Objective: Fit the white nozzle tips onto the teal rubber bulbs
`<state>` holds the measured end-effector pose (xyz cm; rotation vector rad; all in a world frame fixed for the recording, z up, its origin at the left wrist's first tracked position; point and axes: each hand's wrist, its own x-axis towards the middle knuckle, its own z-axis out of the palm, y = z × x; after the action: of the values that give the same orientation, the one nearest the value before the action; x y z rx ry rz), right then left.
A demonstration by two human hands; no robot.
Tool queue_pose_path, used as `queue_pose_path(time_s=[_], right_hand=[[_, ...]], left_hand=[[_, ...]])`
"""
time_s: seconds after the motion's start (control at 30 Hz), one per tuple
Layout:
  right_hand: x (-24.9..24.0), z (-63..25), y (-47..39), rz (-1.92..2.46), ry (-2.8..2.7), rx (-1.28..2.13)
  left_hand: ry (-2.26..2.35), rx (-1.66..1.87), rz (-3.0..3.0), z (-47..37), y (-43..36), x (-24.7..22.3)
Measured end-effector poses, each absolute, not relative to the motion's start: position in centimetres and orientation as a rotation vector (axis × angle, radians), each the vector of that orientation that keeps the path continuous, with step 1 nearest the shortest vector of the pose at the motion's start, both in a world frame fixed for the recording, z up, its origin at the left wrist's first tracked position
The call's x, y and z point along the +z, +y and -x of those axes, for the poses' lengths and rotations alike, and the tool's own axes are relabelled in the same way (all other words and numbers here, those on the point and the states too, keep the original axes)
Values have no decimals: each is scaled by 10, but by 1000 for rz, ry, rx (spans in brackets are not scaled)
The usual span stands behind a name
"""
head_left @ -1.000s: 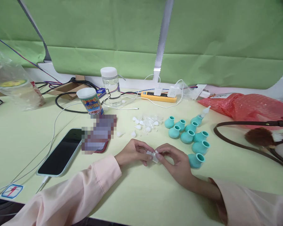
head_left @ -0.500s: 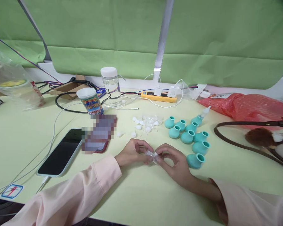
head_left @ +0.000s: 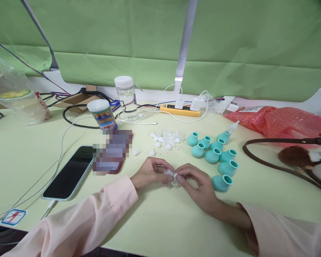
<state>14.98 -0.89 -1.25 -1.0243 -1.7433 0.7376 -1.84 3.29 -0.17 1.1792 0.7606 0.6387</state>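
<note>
My left hand (head_left: 155,172) and my right hand (head_left: 195,184) meet over the front of the table, both closed in a pinch. Between their fingertips is a small clear plastic piece (head_left: 174,179), partly covered by the fingers; whether it is one part or two joined parts I cannot tell. Right of my right hand stand several teal rubber bulbs (head_left: 221,182) with open necks. A bulb at the back (head_left: 223,136) carries a clear fitting with a pale pointed tip (head_left: 234,125). Beyond the hands lie several small white tips (head_left: 157,144) and clear plastic parts (head_left: 173,135).
To the left are a phone (head_left: 69,173) on a charging cable and a red-edged item, partly pixelated (head_left: 117,146). Farther back stand a paper cup (head_left: 103,115), a water bottle (head_left: 127,100) and a yellow power strip (head_left: 180,110). A red bubble-wrap bag (head_left: 283,123) and brown strap (head_left: 259,159) lie right.
The clear plastic piece has turned slightly between my fingertips, showing more of its rounded clear end. Both hands stay in nearly the same place; the bulbs and loose parts have not moved.
</note>
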Motion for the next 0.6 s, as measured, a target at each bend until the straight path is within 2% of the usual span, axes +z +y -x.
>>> queue_pose_path(time_s=[0.2,0.47,0.6], right_hand=[[-11,-150,-9,1039,-1776,748],[-18,-155,-7,1002,-2017,392],[-20,-156,-6,975,-2019,375]], left_hand=[[762,658,-1186,18,32,-2],[827,715,-1232,16,30,0],[841,734,-1213,15,29,2]])
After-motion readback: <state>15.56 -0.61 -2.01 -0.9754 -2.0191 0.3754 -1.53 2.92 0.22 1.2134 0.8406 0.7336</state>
